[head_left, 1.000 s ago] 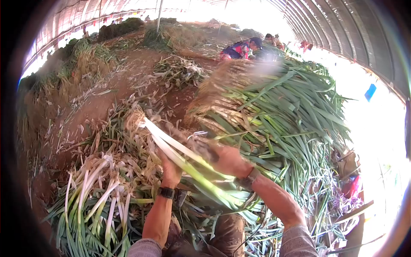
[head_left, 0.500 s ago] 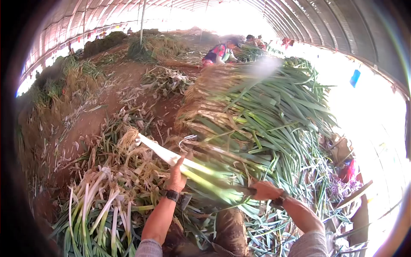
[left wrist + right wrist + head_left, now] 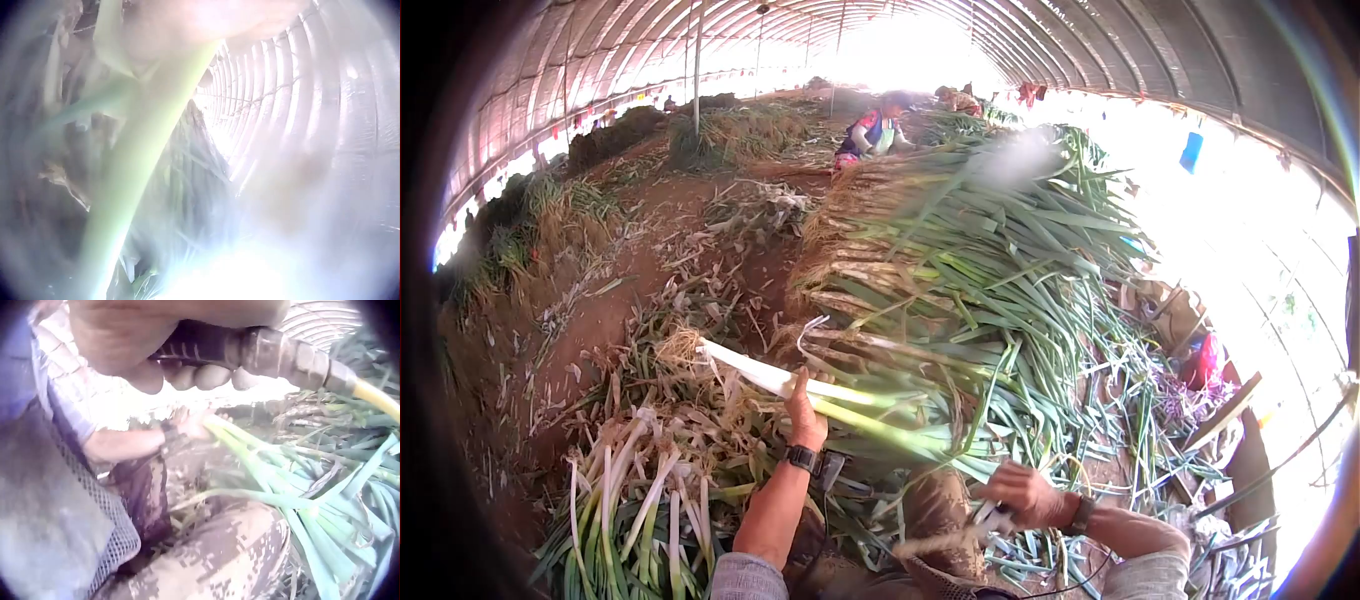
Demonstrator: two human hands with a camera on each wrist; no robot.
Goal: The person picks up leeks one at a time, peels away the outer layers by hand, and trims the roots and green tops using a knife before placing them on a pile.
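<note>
My left hand (image 3: 806,412) grips a couple of leeks (image 3: 750,370) around their pale shafts, root tufts pointing up-left and green leaves trailing down to the right. One stalk (image 3: 144,137) runs large through the hazy left wrist view. Lower right of the leaves, my right hand (image 3: 1028,495) holds an air gun (image 3: 212,347) by its dark ribbed handle, with a metal fitting and yellow hose (image 3: 378,400) at its end. Beside my left forearm lies a bunch of white-stemmed leeks (image 3: 615,480).
A big heap of leeks (image 3: 1000,230) with dirty roots spreads ahead and right. Husks and cut leaves litter the soil (image 3: 615,290). Another person (image 3: 875,130) works behind the heap. My camouflage-clad knee (image 3: 231,550) is close below the leaves. A plank (image 3: 1225,410) lies at the right.
My right hand has drawn back from beside the leek shafts, down and right past the leaves. My left hand keeps its grip on the leeks, which now lie flatter. The head view has shifted right.
</note>
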